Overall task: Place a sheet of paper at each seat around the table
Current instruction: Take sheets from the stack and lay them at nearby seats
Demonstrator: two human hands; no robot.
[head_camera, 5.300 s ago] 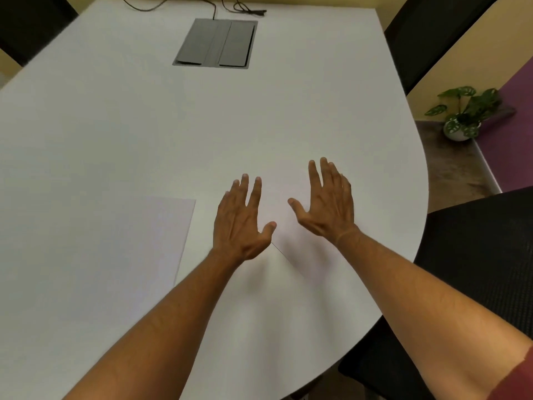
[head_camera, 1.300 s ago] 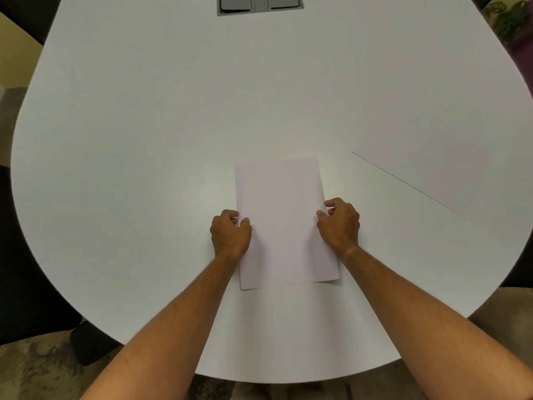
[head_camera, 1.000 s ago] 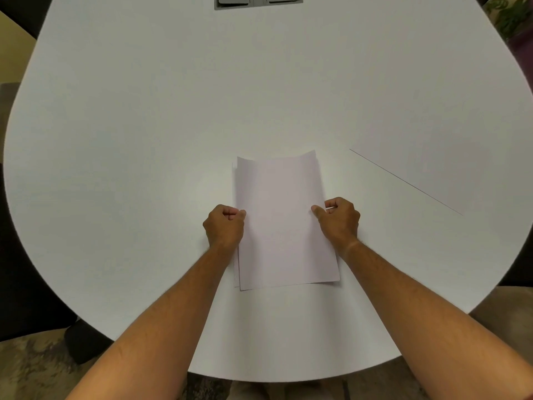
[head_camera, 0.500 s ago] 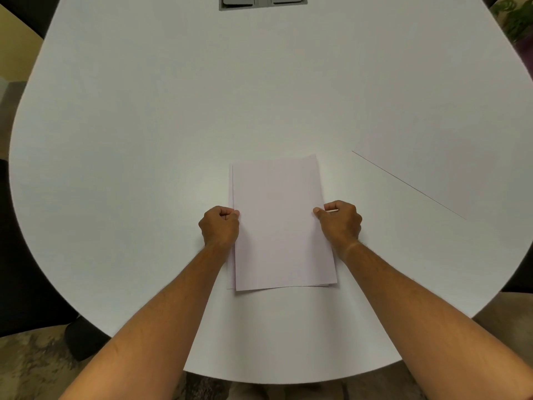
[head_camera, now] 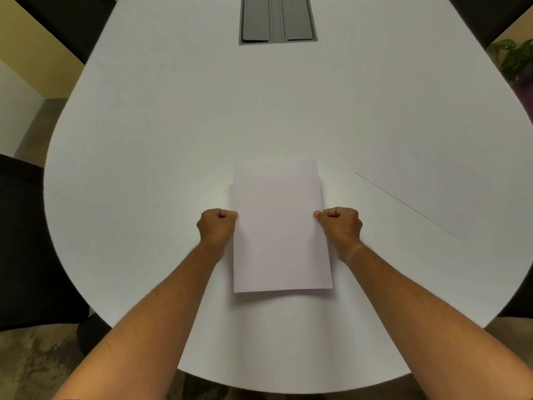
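Observation:
A white stack of paper (head_camera: 281, 226) lies on the white table (head_camera: 173, 125) near its rounded front end. My left hand (head_camera: 217, 225) is closed on the stack's left edge and my right hand (head_camera: 340, 225) is closed on its right edge, both at about mid-length. The sheet looks slightly raised, with a thin shadow along its left and near edges. A second white sheet (head_camera: 438, 192) lies flat at the right side of the table, angled, its near edge showing as a thin dark line.
A grey cable hatch (head_camera: 277, 20) is set into the table's middle at the top. Black chairs stand at the left (head_camera: 26, 241), far left (head_camera: 66, 21) and far right (head_camera: 484, 15). A potted plant (head_camera: 516, 59) is at the right.
Both hands went from flat on the right-hand sheet to gripping the stack's side edges. In the last second the top sheet curled up, then flattened and squared with the paper beneath.

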